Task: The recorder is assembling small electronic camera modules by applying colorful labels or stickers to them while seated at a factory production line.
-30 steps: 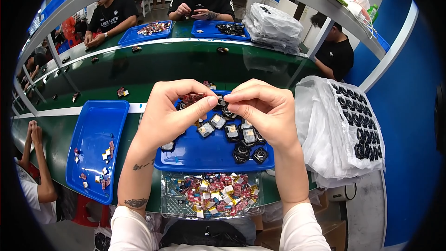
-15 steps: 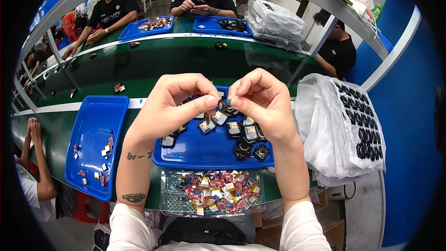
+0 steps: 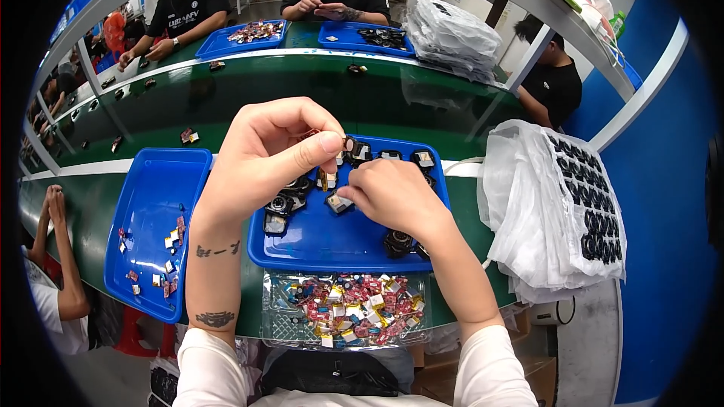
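Observation:
My left hand is closed in a pinch above the far left part of a blue tray. Between thumb and forefinger it holds a small electronic part with a round tan face; a bit of red shows behind the thumb. Lower and to the right, my right hand is curled down over the tray, its fingertips mostly hidden. Its thumb lies beside a square black casing with a pale inside. More black casings lie around both hands, some showing a round ring.
Below stands a clear plastic tray heaped with red, white and blue small parts. A second blue tray with scattered parts is at left. Stacked white sheets holding black pieces stand right. Beyond runs a green conveyor, with people working across it.
My hands have parted. The right one has left the pinch beside the left and dropped down over the tray, fingers curled. The left has risen slightly, still pinching the small part.

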{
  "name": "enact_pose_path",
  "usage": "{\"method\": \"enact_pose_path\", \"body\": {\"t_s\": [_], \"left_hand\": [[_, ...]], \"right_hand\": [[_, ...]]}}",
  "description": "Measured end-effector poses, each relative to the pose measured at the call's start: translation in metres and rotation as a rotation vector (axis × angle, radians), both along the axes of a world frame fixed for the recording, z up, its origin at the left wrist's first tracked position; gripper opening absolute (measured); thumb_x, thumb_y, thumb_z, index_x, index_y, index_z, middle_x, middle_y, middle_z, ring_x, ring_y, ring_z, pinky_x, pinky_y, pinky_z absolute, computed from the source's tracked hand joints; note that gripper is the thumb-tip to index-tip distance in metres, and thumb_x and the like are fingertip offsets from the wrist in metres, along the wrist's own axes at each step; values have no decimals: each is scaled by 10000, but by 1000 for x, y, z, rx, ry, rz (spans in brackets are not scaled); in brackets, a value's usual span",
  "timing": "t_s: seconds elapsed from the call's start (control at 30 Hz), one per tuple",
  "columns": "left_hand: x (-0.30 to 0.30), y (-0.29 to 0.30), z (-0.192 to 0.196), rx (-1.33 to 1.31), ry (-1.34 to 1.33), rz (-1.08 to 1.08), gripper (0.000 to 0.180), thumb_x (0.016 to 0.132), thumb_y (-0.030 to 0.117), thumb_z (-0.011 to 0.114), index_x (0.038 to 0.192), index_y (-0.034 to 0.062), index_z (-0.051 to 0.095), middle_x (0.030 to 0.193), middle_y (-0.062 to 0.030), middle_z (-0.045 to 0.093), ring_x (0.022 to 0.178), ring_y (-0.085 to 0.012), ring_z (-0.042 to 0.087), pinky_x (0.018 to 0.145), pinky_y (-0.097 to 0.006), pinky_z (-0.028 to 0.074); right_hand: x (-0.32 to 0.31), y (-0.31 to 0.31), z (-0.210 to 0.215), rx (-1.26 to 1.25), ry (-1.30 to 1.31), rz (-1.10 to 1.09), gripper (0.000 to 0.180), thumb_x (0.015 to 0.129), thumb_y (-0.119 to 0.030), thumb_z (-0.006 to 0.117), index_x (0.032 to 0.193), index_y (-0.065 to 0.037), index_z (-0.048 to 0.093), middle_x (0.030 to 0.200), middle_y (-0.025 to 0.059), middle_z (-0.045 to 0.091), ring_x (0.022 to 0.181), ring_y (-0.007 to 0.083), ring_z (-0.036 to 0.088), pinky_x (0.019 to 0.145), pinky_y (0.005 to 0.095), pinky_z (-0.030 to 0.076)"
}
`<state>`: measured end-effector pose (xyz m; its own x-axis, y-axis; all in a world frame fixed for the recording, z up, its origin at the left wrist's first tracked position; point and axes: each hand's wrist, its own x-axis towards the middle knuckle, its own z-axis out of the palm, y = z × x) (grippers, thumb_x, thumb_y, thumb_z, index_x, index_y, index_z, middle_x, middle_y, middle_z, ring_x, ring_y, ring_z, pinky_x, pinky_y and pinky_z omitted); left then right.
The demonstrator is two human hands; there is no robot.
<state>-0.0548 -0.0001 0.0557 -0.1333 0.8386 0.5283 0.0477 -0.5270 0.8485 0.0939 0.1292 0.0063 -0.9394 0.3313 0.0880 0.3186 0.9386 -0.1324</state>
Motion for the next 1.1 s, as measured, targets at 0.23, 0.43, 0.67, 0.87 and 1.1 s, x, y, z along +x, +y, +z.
{"method": "enact_pose_path", "body": {"t_s": [0.23,0.43,0.67,0.87,1.1], "left_hand": [[5,3,1,-16,-13,5,135,890,120,662,850,-4,626,757,-27,615,684,-76,590,630,-218,486],[5,3,0,-28,18,43,130,898,118,654,851,0,629,752,-27,621,675,-72,591,618,-211,484],[4,3,0,-137,37,100,138,908,131,645,877,-1,618,757,-59,654,623,-80,599,585,-204,481],[2,19,-11,-257,-51,105,144,930,141,610,910,-1,607,844,-74,672,625,-87,611,592,-211,496],[7,18,-14,-180,-3,151,175,973,175,549,942,5,575,1151,-118,622,538,-38,541,477,-170,424]], "right_hand": [[-4,12,-37,15,193,127,329,752,-64,684,1044,-54,534,929,111,616,899,307,630,745,424,523],[-10,7,-36,-94,-51,125,223,718,-94,733,929,-58,673,910,118,630,863,301,643,750,416,518],[-8,17,-9,-621,457,-44,148,759,-136,727,831,-17,676,684,84,648,599,168,613,577,310,482],[6,11,12,-748,754,59,126,806,-85,727,885,0,679,730,27,666,623,46,574,559,209,452],[12,19,17,-725,854,-22,334,784,-43,735,1091,-16,608,786,49,698,685,54,620,598,207,487]]}}
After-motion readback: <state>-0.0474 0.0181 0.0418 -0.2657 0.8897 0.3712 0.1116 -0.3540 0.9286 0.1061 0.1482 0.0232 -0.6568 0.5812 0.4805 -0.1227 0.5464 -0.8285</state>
